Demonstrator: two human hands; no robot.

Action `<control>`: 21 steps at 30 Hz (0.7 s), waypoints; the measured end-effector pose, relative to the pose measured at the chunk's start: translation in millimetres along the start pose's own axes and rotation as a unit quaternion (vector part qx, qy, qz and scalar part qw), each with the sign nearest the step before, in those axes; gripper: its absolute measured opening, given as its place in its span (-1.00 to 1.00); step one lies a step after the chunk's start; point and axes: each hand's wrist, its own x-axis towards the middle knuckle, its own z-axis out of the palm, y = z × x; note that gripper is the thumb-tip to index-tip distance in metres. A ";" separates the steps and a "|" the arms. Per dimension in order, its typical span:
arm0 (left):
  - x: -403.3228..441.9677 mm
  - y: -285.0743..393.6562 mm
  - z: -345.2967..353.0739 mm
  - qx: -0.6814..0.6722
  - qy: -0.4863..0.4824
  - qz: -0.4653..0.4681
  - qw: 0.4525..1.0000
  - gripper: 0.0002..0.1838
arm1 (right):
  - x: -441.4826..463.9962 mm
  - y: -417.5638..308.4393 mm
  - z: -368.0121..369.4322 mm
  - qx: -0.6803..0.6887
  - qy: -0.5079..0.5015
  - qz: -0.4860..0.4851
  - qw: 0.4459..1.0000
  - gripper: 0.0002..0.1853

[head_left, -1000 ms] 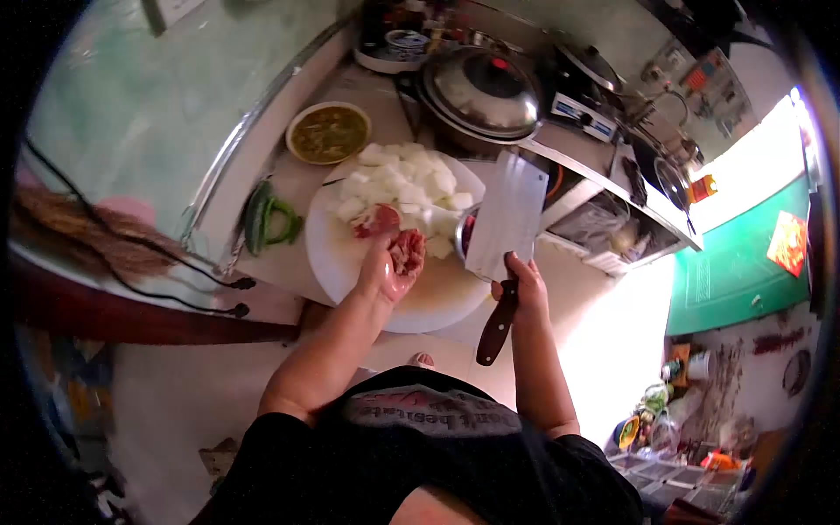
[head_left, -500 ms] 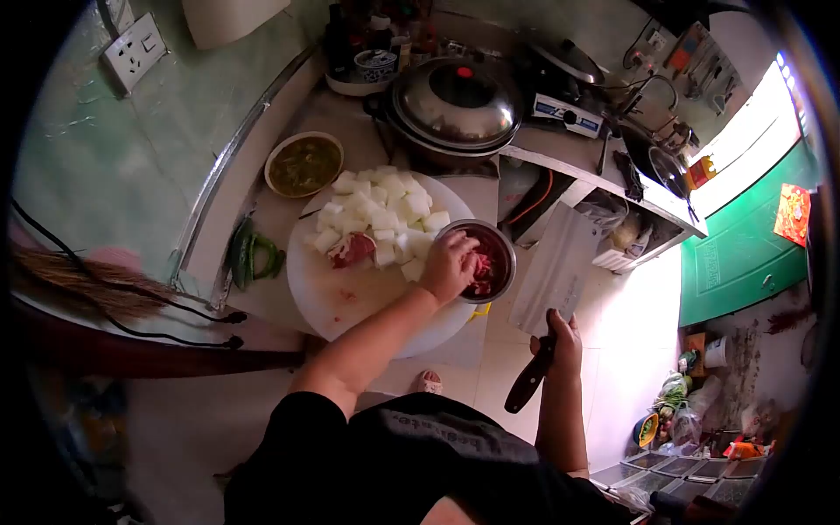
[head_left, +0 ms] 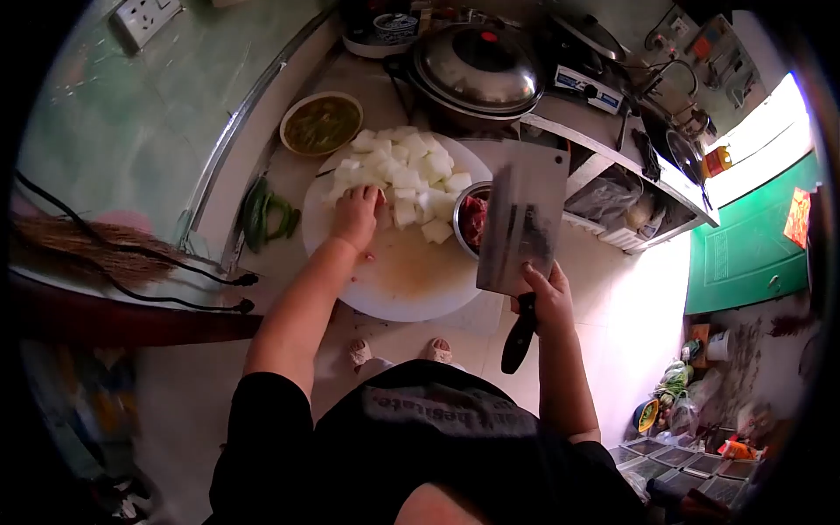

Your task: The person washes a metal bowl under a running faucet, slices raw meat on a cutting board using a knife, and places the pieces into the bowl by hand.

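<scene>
My left hand (head_left: 357, 217) is closed over a piece of raw red meat (head_left: 380, 199) on the round white cutting board (head_left: 420, 276); the fingers hide most of the meat. Beside it, a heap of white vegetable chunks (head_left: 411, 166) covers the board's far part. In my right hand (head_left: 549, 302) is a cleaver (head_left: 522, 219), its broad blade raised at the board's right side. Behind the blade, partly hidden, stands a metal bowl (head_left: 460, 238) with cut red meat (head_left: 473, 219) inside.
Green peppers (head_left: 256, 214) lie left of the board, and a bowl of greenish food (head_left: 322, 122) stands behind them. A lidded wok (head_left: 479, 74) sits at the back. Black cables (head_left: 131, 254) hang at the left. A shelf (head_left: 604, 197) is at the right.
My left hand has left the metal bowl and moved left onto the meat piece on the board. My right hand has brought the cleaver left, in front of the bowl. The view has shifted.
</scene>
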 end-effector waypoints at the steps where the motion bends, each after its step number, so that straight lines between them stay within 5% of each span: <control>1: -0.1 -4.1 -3.4 0.000 0.001 -0.003 1.000 -0.53 | 0.1 1.1 4.8 -0.036 -0.010 0.009 0.999 -0.76; 6: 3.5 -26.9 -7.6 -0.195 0.169 -0.096 0.961 -0.57 | -3.1 14.7 23.8 -0.276 -0.087 0.060 0.955 -0.81; 8: 4.3 -33.5 -10.0 -0.230 0.150 -0.135 0.952 -0.55 | -8.8 13.3 41.8 -0.437 -0.131 0.110 0.883 -0.80; 12: 0.5 -58.7 1.5 -0.357 0.102 -0.234 0.899 -0.53 | -5.4 49.5 56.1 -0.562 -0.272 0.000 0.781 -0.75; 14: -11.4 -50.3 -21.4 -0.615 0.108 -0.364 0.691 -0.57 | 1.6 70.5 58.7 -0.578 -0.286 -0.009 0.764 -0.74; 17: -30.5 -54.0 -37.0 -0.622 0.124 -0.333 0.698 -0.59 | 12.3 81.9 61.1 -0.572 -0.302 -0.050 0.761 -0.73; 20: -52.7 -52.6 -40.6 -0.643 0.130 -0.261 0.708 -0.60 | 20.1 73.3 55.9 -0.573 -0.202 -0.004 0.795 -0.73; 21: -60.9 -37.7 -49.4 -0.547 0.161 -0.158 0.806 -0.58 | 22.4 70.0 51.7 -0.595 -0.183 -0.024 0.783 -0.73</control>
